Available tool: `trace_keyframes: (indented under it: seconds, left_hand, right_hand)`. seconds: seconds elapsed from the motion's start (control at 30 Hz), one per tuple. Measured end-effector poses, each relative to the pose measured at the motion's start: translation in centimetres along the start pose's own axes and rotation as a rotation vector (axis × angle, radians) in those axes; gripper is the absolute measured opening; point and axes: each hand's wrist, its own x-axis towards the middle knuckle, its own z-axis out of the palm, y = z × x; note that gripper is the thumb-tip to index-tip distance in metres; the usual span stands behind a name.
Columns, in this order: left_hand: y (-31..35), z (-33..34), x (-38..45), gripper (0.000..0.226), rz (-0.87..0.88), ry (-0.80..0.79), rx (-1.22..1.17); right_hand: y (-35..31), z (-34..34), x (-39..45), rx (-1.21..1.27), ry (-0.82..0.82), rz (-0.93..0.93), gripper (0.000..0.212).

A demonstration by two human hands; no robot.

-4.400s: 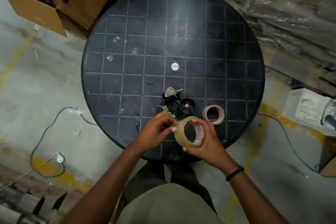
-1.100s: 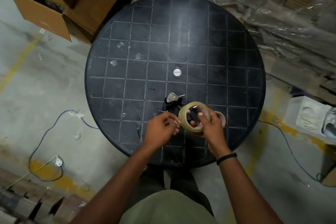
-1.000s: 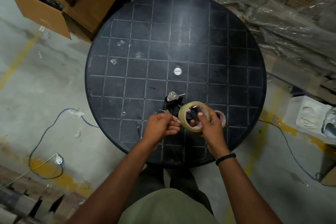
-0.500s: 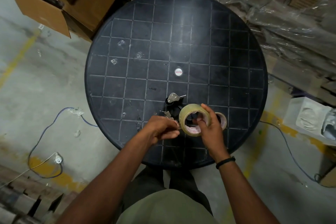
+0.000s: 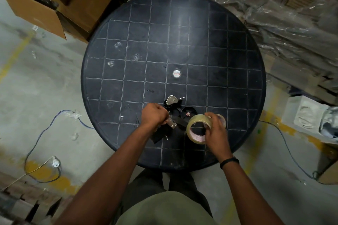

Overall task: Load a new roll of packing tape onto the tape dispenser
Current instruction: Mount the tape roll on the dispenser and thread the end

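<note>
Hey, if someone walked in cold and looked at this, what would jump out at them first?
Most likely the two hands at the near edge of the round black grid-patterned table: the right hand holds a clear tape roll upright, while the left hand has its grip on the black tape dispenser lying there. Next, the small white disc at the table's centre, and the open cardboard boxes on the floor at far left.

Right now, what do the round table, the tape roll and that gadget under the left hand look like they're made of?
Table: likely moulded plastic, dark and slightly glossy, with a square grid pattern and a light glare.
Tape roll: clear, shiny plastic film, yellowish where layered; the core's material is unclear.
Tape dispenser: seemingly black plastic with small bright metal plates; partly hidden by the left hand.
</note>
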Motion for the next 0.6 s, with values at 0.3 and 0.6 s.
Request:
trace_keyframes:
  seconds: [0.3,0.6]
  left_hand:
    - [0.7,-2.0,2.7,0.016,-0.002,0.054,0.053]
    - [-0.4,-3.8,3.2,0.01,-0.038,0.048,-0.1]
  right_hand:
    - [2.7,-1.6,3.9,-0.298,-0.167,-0.112,0.05]
    - [0.3,-1.6,6.0,-0.084,-0.18,0.053,0.045]
